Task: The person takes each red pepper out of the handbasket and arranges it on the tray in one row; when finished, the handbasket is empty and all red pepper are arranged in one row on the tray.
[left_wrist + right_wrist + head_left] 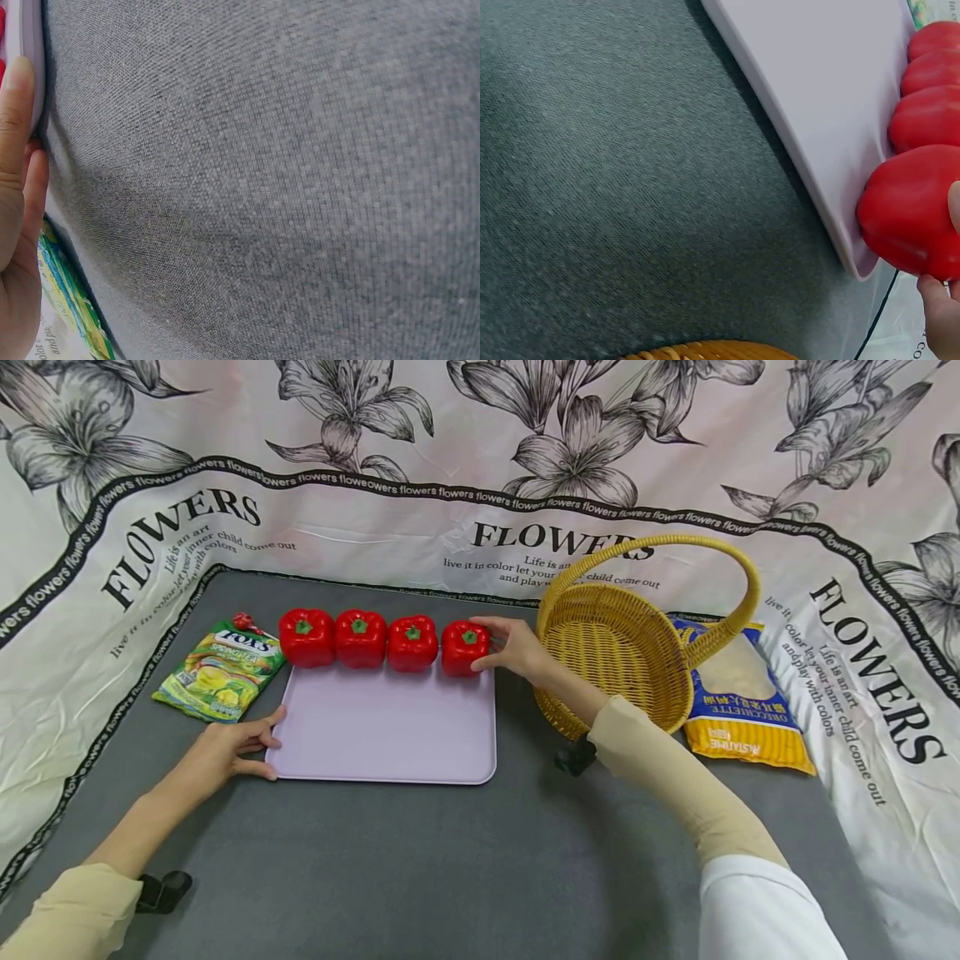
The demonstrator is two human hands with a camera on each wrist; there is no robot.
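Note:
My left hand [228, 753] holds the left front edge of a pale lilac tray [382, 727]; in the left wrist view a finger lies along the tray's rim [31, 52]. Several red bell peppers with green stems stand in a row along the tray's far side. Around the rightmost bell pepper [459, 647], my right hand [517, 647] has thumb and fingers on its right side. The right wrist view shows that bell pepper [907, 206] at the tray's corner, with fingertips against it. To its left stands another bell pepper [412, 647], a small gap between them.
A yellow wicker basket [607, 635] with a tall handle stands right of the tray, under my right forearm. Behind it lies a blue and yellow pasta bag [742, 702]. A green candy bag [221, 672] lies left of the tray. Flower-printed cloth [375, 535] borders the grey table [420, 868].

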